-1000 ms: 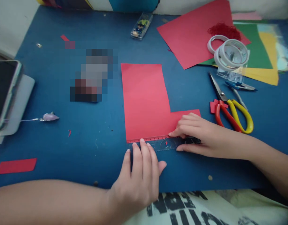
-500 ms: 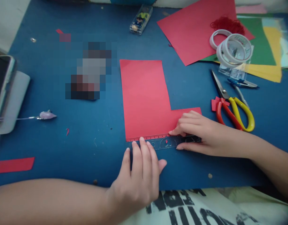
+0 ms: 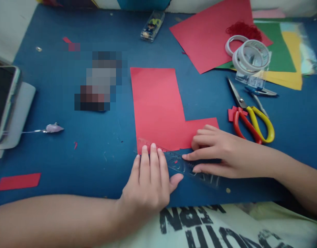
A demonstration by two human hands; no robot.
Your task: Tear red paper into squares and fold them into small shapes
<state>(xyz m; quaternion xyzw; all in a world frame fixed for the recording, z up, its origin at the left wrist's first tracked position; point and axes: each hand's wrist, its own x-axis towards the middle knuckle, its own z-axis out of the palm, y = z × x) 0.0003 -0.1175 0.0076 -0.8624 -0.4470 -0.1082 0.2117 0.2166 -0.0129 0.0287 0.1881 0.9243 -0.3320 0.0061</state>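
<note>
A clear plastic ruler lies slanted over the bottom edge of an L-shaped sheet of red paper, its left end on the paper and its right end on the blue table. My left hand rests with fingers stretched out flat, the tips on the ruler and the paper's lower left corner. With thumb and forefinger, my right hand grips the ruler further right, its other fingers curled over the paper's short arm. Part of the ruler is hidden beneath my hands.
Right of the paper lie scissors with red and yellow handles, beside a blue drawing compass. Tape rolls sit on coloured sheets behind. At left are a phone and a red paper strip. A pixelated patch covers something.
The ruler has turned from lying along the paper's bottom edge to a slant, right end nearer me. My left fingertips have moved up slightly. The whole view has shifted a little.
</note>
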